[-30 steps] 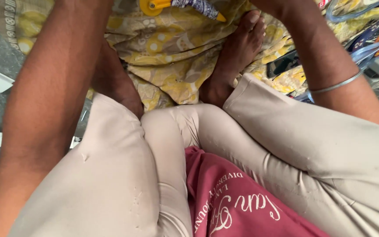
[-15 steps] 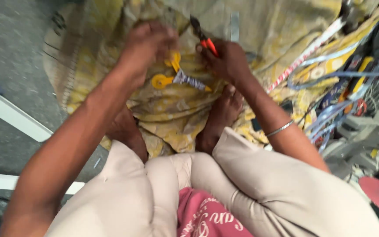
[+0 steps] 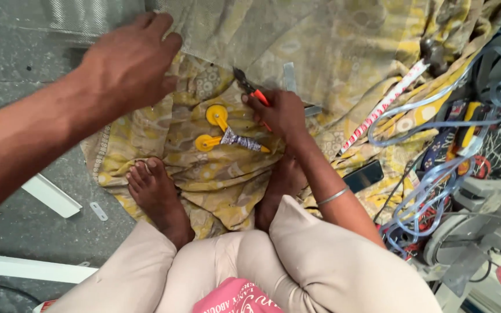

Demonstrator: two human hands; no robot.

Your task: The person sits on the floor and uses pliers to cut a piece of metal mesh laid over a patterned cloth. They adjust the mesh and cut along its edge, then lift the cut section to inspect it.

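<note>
Yellow patterned cloth [image 3: 331, 64] spread over grey floor [image 3: 7, 75], both bare feet on its near edge. Left hand [image 3: 127, 65] raised above cloth's far-left corner, fingers curled loosely together, holding nothing. Right hand [image 3: 282, 113] at cloth centre, fingers wrapped around red-handled pliers [image 3: 250, 90], jaws pointing to far-left. Yellow double-wheel tool [image 3: 224, 132] lying just left of right hand, near but apart from pliers
</note>
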